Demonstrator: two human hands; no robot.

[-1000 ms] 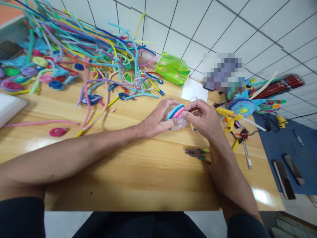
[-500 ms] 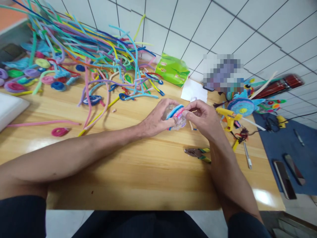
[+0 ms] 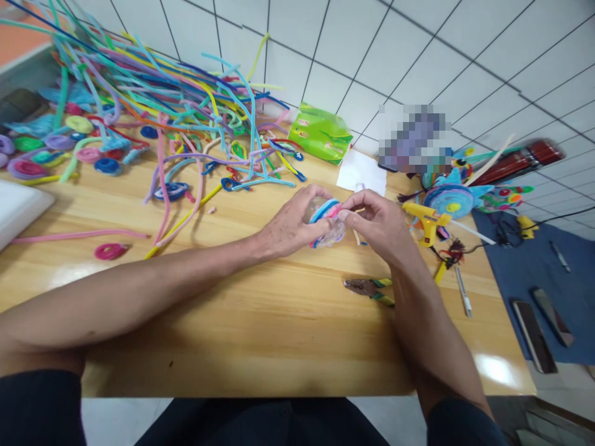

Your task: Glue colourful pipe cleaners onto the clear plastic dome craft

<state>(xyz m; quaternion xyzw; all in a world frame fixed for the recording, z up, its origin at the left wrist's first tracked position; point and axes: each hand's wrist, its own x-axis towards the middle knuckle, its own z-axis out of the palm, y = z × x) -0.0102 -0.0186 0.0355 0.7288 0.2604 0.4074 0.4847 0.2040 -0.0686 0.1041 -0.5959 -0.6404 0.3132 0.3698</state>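
Two hands on a small clear ball wrapped in coloured bands

The left hand [image 3: 295, 223] is curled round the ball [image 3: 332, 234], fingers and thumb on its sides – the right hand [image 3: 376, 217] pinches at the pink band [image 3: 335, 210] from the other side, thumb and forefinger close together; the ball is between the hands, above the table [image 3: 260, 322], with pliers [image 3: 367, 287] just below the right hand and a yellow glue gun [image 3: 426, 222] beside it

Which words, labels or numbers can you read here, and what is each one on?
None reads clearly.
Green glossy packet: small pale and pink marks, too blurred to read.
Yellow glue gun: no legible lettering.
Dark red shiny cylinder: no legible lettering.
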